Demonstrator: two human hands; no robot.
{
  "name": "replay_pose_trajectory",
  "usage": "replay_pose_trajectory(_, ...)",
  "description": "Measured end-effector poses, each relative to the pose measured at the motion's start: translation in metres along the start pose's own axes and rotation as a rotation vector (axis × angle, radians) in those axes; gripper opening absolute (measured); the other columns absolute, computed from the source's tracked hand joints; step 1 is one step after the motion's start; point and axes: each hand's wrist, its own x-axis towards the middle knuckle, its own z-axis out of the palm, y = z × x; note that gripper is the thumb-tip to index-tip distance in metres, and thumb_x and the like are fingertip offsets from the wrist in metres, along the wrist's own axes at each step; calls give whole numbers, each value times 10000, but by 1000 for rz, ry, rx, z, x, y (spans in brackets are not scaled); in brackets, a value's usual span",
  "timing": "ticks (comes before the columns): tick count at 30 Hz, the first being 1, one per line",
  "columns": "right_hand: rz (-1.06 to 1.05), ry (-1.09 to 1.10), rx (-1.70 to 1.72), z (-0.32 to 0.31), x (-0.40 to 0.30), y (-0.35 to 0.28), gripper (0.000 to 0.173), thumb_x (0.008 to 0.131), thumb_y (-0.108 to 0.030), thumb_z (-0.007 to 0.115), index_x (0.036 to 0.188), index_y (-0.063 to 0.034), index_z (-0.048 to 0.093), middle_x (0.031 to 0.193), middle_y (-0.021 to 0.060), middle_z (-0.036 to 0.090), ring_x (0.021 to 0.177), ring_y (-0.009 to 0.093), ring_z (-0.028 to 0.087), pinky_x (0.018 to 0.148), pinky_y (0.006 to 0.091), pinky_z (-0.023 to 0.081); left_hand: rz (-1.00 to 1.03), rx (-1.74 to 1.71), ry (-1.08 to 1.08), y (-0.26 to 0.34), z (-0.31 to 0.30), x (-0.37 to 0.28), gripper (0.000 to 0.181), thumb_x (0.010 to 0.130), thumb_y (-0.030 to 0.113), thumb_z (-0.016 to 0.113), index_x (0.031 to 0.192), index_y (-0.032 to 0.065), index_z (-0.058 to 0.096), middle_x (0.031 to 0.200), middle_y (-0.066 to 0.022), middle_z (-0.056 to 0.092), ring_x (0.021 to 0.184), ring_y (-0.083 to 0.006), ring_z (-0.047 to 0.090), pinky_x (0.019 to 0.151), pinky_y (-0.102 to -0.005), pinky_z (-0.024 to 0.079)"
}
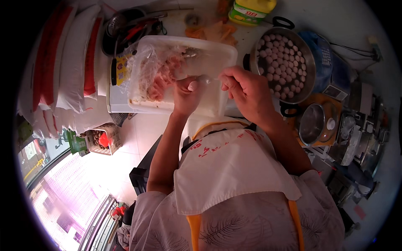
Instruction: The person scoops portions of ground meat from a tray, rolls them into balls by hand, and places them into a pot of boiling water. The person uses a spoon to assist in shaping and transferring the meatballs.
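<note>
My left hand [187, 95] is a curled fist with the thumb on top, held above a white plastic tub [230, 56]. Whether anything is inside that fist is hidden. To its right, my right hand [248, 91] pinches a thin, shiny utensil [208, 80], apparently a spoon, blurred and with its tip beside the left fist. Pink raw minced meat [161, 83] lies in the left part of the tub, partly covered by clear plastic film [143, 64]. Right of the tub, a two-handled steel pot [309, 81] holds several pale pink meatballs [279, 59] in dark liquid.
At the back stands a yellow detergent jug [251, 11], near an orange cloth [220, 33]. White-and-red sacks [75, 59] are stacked at left, beside a black container of utensils [108, 44]. A steel bowl [311, 124] sits at right. A basket [114, 138] rests on the floor.
</note>
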Motion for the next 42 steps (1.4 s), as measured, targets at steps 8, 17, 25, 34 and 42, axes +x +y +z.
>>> replay_pose_trajectory(8,270,-45,172,2,-3,-2,174,1052,-140,620,1022,18,686,744,73,699,581,117,608,571,286,496,33,193,-101,-17,-7,2,51,845,-6,689,805,-22,661,712,-7,594,699,-94,532,652,-295,479)
replay_pose_trajectory(17,650,21,855,0,-17,38,225,1065,-173,627,1057,31,721,818,85,706,592,92,536,549,254,421,-78,358,-194,-48,0,10,127,906,133,811,919,21,753,778,-16,655,720,-124,610,682,-297,513)
replay_pose_trajectory(25,375,500,-76,-96,-38,81,161,1069,-141,628,1137,-25,716,860,71,713,656,106,619,609,271,492,-322,214,-216,-31,-13,13,224,979,230,771,1184,138,767,601,74,504,466,-10,405,387,-244,305)
replay_pose_trajectory(34,-55,342,-685,-91,-33,139,151,1024,-36,605,1161,-50,668,1026,172,740,852,349,721,780,415,576,-281,264,-244,-20,-9,13,366,959,179,792,1309,94,726,640,95,438,614,0,377,560,-211,321)
replay_pose_trajectory(42,235,602,-183,-107,-46,71,168,1068,-144,620,1169,-30,693,949,100,775,722,150,681,712,300,543,-543,166,-107,-9,-13,12,530,954,358,808,611,88,508,527,41,441,404,-54,345,386,-272,268)
